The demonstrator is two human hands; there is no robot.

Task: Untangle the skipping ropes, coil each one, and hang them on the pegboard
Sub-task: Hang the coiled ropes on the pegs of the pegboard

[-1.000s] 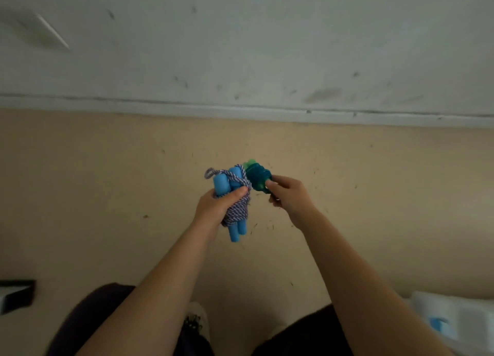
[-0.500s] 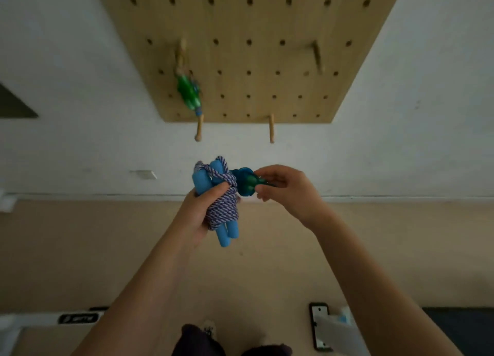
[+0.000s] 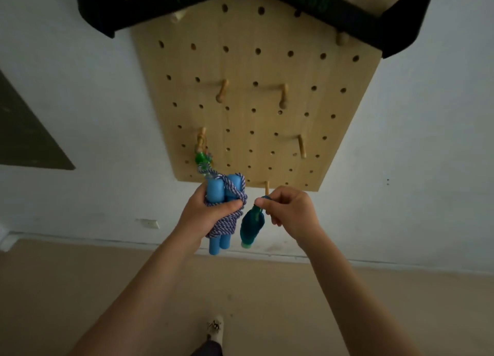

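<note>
a: from the head camera, what are the hands doing?

b: the left hand (image 3: 213, 211) is gripping a coiled bundle of blue-and-white twisted rope with two light-blue plastic handles (image 3: 226, 208), fingers curled round its middle. the right hand (image 3: 290, 214) is pinching the top of a teal coiled rope bundle (image 3: 251, 226), which is dangling just beside the blue one.

a: and the board?

b: the pale wooden pegboard (image 3: 256, 93) is hanging on the wall right above both hands. a green-handled rope (image 3: 202, 159) is already hanging from a wooden peg on the left (image 3: 201, 139) (blurred, so i can't tell how it's looped).

a: so which step is this?

b: i'm judging it as the hanging step. the short wooden peg at the bottom edge (image 3: 266, 187) is sitting just above the right hand, so next the teal bundle's loop is needing lifting over a free peg.
</note>
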